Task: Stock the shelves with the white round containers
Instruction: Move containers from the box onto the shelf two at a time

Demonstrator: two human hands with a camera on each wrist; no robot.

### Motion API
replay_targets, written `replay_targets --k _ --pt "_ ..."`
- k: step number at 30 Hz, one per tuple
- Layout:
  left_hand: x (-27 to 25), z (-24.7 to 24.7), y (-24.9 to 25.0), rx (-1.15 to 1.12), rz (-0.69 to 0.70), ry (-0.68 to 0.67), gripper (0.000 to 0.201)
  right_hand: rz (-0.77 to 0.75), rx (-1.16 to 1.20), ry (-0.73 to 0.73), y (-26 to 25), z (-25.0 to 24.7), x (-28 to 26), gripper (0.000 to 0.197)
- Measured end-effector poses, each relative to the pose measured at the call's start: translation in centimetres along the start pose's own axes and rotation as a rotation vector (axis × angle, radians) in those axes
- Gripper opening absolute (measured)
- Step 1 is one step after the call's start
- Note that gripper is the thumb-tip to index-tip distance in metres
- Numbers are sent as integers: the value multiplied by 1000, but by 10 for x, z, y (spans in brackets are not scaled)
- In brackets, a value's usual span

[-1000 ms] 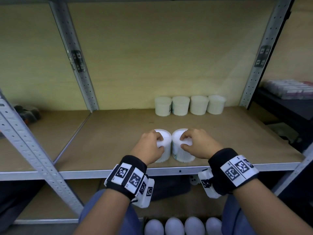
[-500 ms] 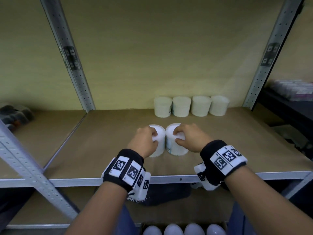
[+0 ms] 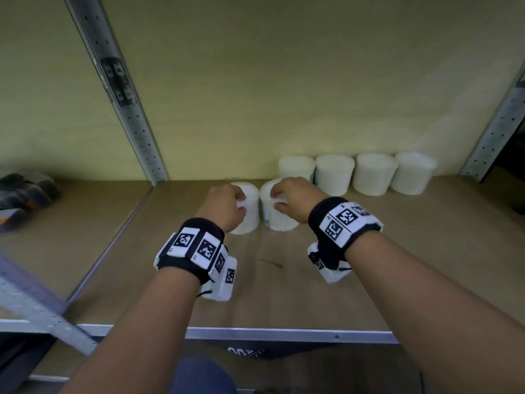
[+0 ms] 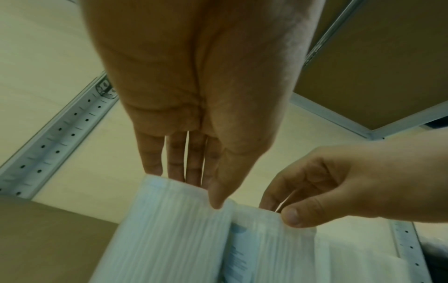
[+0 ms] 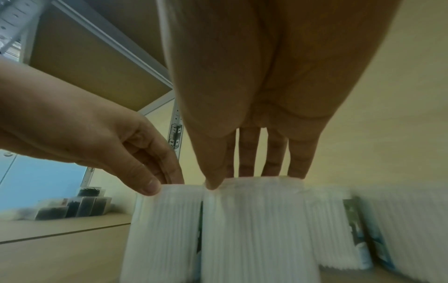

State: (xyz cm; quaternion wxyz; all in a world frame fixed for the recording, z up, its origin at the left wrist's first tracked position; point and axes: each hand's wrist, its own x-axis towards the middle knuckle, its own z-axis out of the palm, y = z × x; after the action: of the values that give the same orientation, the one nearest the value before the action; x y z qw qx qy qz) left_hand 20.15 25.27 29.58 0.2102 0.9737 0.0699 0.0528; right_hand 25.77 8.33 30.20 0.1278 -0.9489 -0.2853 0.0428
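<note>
Gripping from above, the left hand (image 3: 224,207) holds the rim of the left white container (image 3: 247,211) between thumb and fingertips, and the right hand (image 3: 294,199) holds the right white container (image 3: 277,220) the same way. Both tubs stand upright, side by side and almost touching, on the shelf board (image 3: 369,251). Straight ahead against the back wall stands the row of four containers (image 3: 355,173), its left end just behind the right hand, so the open spot lies ahead and leftward, nearer the left hand.
</note>
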Motion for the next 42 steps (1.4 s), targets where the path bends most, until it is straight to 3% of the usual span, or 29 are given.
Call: replay_targets --k 11,25,30,35,42 --pt "61 -6 -39 82 7 56 35 -74 25 19 -4 10 70 40" --pt "110 1 -45 30 42 75 33 -36 66 81 15 12 105 38" --pt "112 5 -43 21 81 87 34 8 103 92 19 13 108 39" --pt "102 -1 -38 -5 43 12 46 -1 125 115 18 11 93 42" --pt "44 -2 -17 -74 76 21 45 23 92 141 16 -2 36 41"
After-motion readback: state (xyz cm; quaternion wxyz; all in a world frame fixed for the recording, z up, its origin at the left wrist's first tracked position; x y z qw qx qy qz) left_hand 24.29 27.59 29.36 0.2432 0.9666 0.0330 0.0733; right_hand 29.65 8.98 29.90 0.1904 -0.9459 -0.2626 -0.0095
